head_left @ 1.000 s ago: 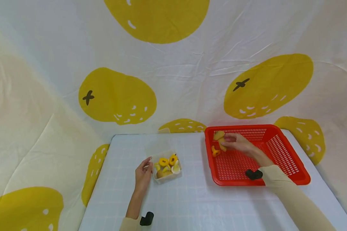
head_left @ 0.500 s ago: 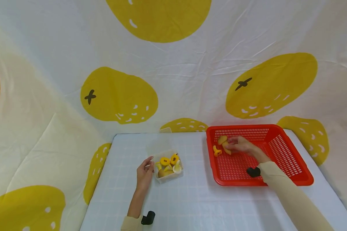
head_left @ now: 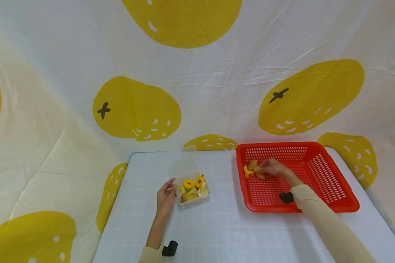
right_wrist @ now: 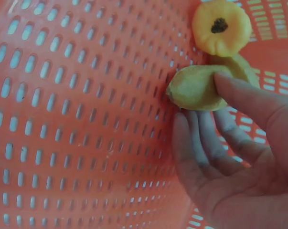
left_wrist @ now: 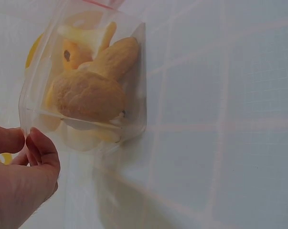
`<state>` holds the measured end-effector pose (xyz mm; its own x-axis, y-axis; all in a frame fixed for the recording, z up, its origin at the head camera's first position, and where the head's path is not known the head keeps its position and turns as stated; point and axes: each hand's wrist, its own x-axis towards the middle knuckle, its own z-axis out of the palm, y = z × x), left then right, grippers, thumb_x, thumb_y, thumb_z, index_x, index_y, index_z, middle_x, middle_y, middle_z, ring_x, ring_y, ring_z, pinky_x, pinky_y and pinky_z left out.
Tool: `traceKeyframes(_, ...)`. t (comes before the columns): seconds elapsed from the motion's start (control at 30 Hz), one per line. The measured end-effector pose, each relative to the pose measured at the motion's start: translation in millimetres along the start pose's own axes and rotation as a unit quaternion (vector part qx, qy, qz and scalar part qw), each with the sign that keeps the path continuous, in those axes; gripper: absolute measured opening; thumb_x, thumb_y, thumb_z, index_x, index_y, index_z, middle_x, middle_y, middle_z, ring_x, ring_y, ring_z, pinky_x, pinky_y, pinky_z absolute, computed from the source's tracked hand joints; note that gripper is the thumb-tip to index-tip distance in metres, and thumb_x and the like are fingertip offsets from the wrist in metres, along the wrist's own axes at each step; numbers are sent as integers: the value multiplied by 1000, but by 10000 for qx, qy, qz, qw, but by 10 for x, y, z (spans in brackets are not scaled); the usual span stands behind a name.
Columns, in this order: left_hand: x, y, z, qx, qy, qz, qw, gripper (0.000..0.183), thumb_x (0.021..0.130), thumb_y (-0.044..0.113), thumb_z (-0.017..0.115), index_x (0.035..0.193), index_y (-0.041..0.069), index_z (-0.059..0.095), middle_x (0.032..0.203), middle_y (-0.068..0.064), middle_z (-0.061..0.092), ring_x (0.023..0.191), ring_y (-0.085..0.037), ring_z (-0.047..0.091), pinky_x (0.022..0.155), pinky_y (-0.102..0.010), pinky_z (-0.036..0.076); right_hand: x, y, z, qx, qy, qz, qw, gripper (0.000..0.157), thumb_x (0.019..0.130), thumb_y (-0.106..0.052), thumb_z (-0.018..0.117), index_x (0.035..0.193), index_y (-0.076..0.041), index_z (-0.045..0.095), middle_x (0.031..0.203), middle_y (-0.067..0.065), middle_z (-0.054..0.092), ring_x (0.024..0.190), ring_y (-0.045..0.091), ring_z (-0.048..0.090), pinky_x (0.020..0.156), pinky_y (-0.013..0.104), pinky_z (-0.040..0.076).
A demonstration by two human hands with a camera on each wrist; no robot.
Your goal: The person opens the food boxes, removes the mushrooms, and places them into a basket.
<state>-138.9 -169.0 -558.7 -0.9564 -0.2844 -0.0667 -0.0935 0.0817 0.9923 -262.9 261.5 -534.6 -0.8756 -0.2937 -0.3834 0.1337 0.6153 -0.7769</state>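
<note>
My left hand (head_left: 166, 195) pinches the near-left rim of a clear plastic box (head_left: 197, 201) between thumb and forefinger. Several toy-like mushrooms fill the box, and a brown mushroom (left_wrist: 89, 95) lies nearest in the left wrist view. Inside a red slotted basket (head_left: 270, 208), my right hand (head_left: 275, 168) holds a brown mushroom (right_wrist: 194, 88), its thumb on top and fingers curled beneath. The held mushroom is low in the basket's left side. A yellow mushroom (head_left: 248, 172) with a dark spot lies right beside it.
The box's clear lid (head_left: 182, 164) is folded back behind it. Both box and basket stand on a white checked tabletop (head_left: 217, 233). A white cloth (head_left: 214, 102) printed with large yellow fruit hangs behind the table.
My right hand has lowered the brown mushroom to the basket's left side, beside the yellow mushroom. The left hand keeps its hold on the box. The head view has shifted slightly.
</note>
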Motion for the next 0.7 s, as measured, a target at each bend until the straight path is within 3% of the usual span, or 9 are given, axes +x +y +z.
traceKeyframes(0.23,-6,13,3,-29,14,-35,10000,34,96,9,55,130,5,57,109,-14,53,95,-41,53,65,-18,47,-57,-46,0,-432,228,-310,9983,30,87,-8,67,103,15,56,89,17,62,76,24,59,68,36,52)
traceKeyframes(0.47,-13,24,10,27,33,-48,10000,34,96,9,55,129,6,57,109,-14,54,94,-37,55,65,-17,47,-144,-124,-27,-1421,676,-555,9860,33,82,-7,70,104,15,60,98,27,63,87,35,60,74,43,51)
traceKeyframes(0.7,-9,12,1,34,31,-22,10000,33,96,9,55,129,6,57,108,-13,54,93,-39,54,64,-17,46,-189,-246,-29,-1711,1059,-1168,9726,14,86,-5,62,90,8,65,83,15,64,71,23,57,62,35,47)
